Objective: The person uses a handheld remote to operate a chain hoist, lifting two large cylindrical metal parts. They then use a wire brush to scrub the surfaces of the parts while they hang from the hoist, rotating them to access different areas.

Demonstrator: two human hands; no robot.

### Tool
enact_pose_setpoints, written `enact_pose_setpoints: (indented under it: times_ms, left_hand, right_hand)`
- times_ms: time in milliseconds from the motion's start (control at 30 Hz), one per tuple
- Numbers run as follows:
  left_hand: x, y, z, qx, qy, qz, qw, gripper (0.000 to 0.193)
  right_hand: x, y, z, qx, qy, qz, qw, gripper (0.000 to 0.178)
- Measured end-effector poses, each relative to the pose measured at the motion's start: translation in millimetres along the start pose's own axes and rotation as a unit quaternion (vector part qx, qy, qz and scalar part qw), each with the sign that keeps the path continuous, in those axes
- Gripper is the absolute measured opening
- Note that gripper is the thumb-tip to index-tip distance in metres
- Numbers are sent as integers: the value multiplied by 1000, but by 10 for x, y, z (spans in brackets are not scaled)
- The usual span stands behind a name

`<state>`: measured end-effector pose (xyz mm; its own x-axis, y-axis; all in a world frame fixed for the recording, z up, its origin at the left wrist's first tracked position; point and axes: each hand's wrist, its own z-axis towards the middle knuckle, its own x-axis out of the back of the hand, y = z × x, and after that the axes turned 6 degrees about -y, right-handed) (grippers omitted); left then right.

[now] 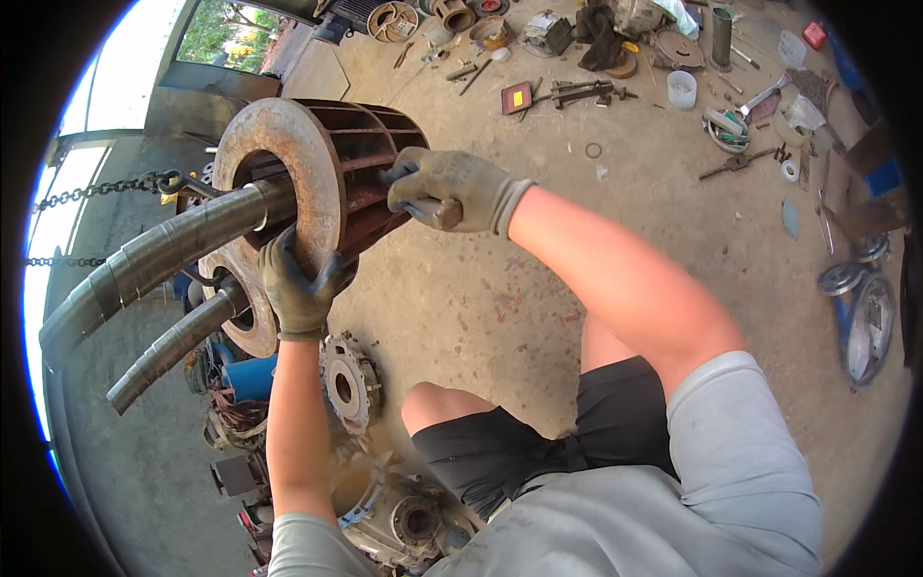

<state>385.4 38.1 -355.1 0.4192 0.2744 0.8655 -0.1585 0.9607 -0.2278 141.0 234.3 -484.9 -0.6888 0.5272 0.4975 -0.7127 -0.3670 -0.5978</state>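
Cage (322, 163), rusty and ribbed, lay on its side at the upper left, its broad ring (312, 139) facing left. Both hands wore dark gloves. The left hand (300, 288) was at the lower edge of the ring, its fingers grasping that edge, with the thumb to the right and the others to the left. The right hand (447, 192) was close against the ribs on the cage's right side, its fingers curled round a short brown handle (446, 214); the rest of whatever it belonged to was hidden.

A grey metal shaft (183, 229) passed into the ring's hole and ran out to the lower left, its length bent by the lens. Under it was a second shaft (178, 348), set in another rusty ring (252, 329) partly behind the left hand. A chain (96, 195) with a hook (177, 181) stretched in from the left, just beside the first ring.

Below, near the left forearm, were a blue cylinder (252, 379), a round flange (361, 396) and a larger housing (389, 519). Across the floor (452, 327), well apart from the hands, were a red tray (516, 98), a white tub (682, 89), an upright dark tube (721, 40) and a bowl (728, 146) of tools. A blue-and-silver device (856, 313) was at the far right.
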Motion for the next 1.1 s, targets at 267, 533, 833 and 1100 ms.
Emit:
enact_pose_setpoints:
  times_ms: [267,533,833,1100]
  left_hand:
    - [19,-10,18,-15,9,1,1000,76]
    - [18,-16,18,-26,12,13,1000,77]
    - [43,30,35,-35,13,21,999,77]
    - [35,35,54,-38,23,19,999,77]
  right_hand:
    - [51,-52,-12,27,120,11,992,24]
    - [247,-116,-41,-41,155,220,962,10]
    - [530,-515,-234,89,237,168,953,11]
    - [249,-360,-215,-219,293,700,613,22]
